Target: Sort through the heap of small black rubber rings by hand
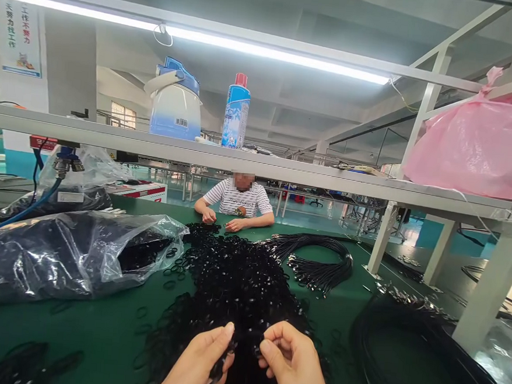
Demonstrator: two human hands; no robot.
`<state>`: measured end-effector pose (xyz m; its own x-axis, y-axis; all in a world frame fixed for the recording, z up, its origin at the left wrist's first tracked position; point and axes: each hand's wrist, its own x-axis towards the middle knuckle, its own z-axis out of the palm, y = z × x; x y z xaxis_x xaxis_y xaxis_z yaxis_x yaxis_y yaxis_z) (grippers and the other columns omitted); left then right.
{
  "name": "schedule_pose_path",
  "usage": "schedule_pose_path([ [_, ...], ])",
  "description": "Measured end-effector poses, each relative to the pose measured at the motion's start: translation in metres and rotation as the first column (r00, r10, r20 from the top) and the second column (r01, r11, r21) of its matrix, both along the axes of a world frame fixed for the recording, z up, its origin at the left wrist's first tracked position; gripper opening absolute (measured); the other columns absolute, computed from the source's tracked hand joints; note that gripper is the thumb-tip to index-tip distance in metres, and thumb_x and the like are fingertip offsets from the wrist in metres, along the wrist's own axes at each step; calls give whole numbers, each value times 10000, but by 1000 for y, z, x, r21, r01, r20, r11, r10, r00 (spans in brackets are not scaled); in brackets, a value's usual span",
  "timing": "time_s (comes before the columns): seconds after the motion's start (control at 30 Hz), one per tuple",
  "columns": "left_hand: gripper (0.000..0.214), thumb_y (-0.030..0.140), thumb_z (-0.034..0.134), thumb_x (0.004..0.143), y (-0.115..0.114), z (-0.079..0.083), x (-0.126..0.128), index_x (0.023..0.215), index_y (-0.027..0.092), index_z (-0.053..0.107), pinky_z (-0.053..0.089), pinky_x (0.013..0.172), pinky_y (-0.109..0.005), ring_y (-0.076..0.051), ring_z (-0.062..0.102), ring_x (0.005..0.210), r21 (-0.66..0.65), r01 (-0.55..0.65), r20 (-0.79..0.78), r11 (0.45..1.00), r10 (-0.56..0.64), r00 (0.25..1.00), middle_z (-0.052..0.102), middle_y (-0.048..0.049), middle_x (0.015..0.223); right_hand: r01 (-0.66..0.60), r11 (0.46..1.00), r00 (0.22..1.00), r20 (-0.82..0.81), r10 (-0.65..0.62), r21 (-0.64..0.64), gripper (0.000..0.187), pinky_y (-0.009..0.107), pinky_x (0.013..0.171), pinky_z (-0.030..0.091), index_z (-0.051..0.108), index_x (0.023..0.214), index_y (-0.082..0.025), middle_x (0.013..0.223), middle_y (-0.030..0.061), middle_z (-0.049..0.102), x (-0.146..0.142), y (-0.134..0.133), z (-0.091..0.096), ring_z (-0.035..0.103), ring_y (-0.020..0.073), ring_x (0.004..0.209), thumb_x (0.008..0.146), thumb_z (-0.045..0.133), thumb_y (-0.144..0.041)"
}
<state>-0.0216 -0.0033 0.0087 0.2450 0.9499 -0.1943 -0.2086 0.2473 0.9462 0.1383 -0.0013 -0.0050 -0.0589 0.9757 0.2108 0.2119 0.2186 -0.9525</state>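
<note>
A big heap of small black rings point(242, 267), rubber-like and shiny in spots, covers the middle of the green table. Over its near end, my left hand point(200, 358) is closed around a few of these black rings, which show between thumb and fingers. Just to the right, my right hand point(292, 361) pinches a black ring between thumb and forefinger; the dark heap behind makes its outline hard to see. A small gap separates the two hands. Some loose rings point(169, 284) lie left of the heap, and a smaller dark pile point(20, 365) sits at the lower left.
A clear plastic bag point(80, 256) of black parts lies left. Coiled black cables point(321, 261) with metal ends rest right of the heap, and a larger coil point(368, 340) lies nearer. Overhead runs a shelf point(284, 169) with a jug and spray can. Across the table sits a person point(240, 202).
</note>
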Motion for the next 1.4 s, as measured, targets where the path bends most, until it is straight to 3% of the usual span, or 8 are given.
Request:
schedule_pose_path([
  [0.17, 566, 702, 597, 609, 2, 3, -3, 541, 174, 406, 34, 340, -141, 6, 172, 339, -51, -77, -17, 996, 76, 997, 358, 82, 439, 10, 1000, 999, -47, -11, -17, 185, 245, 521, 459, 571, 758, -161, 655, 31, 607, 1, 3, -3, 601, 175, 609, 766, 569, -346],
  [0.33, 522, 667, 604, 641, 7, 0, -7, 558, 171, 462, 28, 307, -155, 11, 133, 283, -21, 37, -48, 999, -38, 998, 337, 95, 366, 110, 992, 994, -11, -110, 53, 234, 255, 503, 458, 656, 782, -147, 630, 44, 630, 2, 8, -14, 585, 179, 561, 730, 589, -365],
  [0.5, 511, 603, 688, 595, 7, -4, -7, 858, 187, 551, 58, 294, -140, 5, 205, 287, 6, 54, -88, 999, -53, 995, 520, 59, 491, 77, 984, 970, 218, -111, 158, 289, 261, 603, 466, 676, 1019, -208, 733, 33, 681, 6, 6, -13, 617, 196, 674, 762, 564, -279],
  [0.63, 615, 584, 682, 614, 3, -5, -3, 1057, 195, 505, 51, 310, -144, -4, 206, 289, 28, 31, -93, 999, -28, 995, 524, 67, 484, 81, 980, 961, 245, -125, 180, 259, 251, 616, 462, 672, 1002, -246, 779, 16, 688, 5, 2, -7, 626, 188, 694, 778, 542, -261],
  [0.97, 500, 642, 587, 673, 2, 16, -15, 868, 182, 553, 68, 347, -142, -11, 166, 325, 78, -99, -171, 992, 111, 979, 359, 111, 369, 4, 953, 955, 280, -94, 304, 223, 228, 645, 486, 671, 969, -268, 1027, 23, 663, -4, -12, 1, 630, 181, 840, 782, 559, -222],
  [1.1, 480, 639, 610, 655, 0, 13, -9, 745, 171, 545, 61, 325, -149, -4, 203, 305, 82, -14, -190, 997, 30, 981, 436, 80, 423, 35, 956, 967, 231, -105, 291, 223, 224, 590, 480, 689, 923, -285, 826, -11, 704, -23, -16, -5, 622, 169, 663, 712, 647, -229],
  [1.2, 466, 613, 608, 680, 1, 9, -9, 767, 158, 559, 45, 338, -146, 7, 214, 314, 50, -13, -173, 999, 21, 985, 462, 68, 483, 87, 962, 966, 212, -145, 260, 155, 224, 628, 496, 707, 838, -260, 778, -2, 715, -19, -14, -5, 640, 172, 663, 748, 596, -201],
  [1.4, 379, 486, 621, 749, 8, 11, -25, 921, 149, 614, 92, 368, -147, 17, 276, 377, 80, -93, -45, 992, 96, 994, 547, 9, 725, 83, 969, 953, 267, -145, 232, 266, 281, 747, 530, 701, 949, -245, 919, 25, 724, 5, -2, -7, 669, 209, 824, 775, 530, -139],
])
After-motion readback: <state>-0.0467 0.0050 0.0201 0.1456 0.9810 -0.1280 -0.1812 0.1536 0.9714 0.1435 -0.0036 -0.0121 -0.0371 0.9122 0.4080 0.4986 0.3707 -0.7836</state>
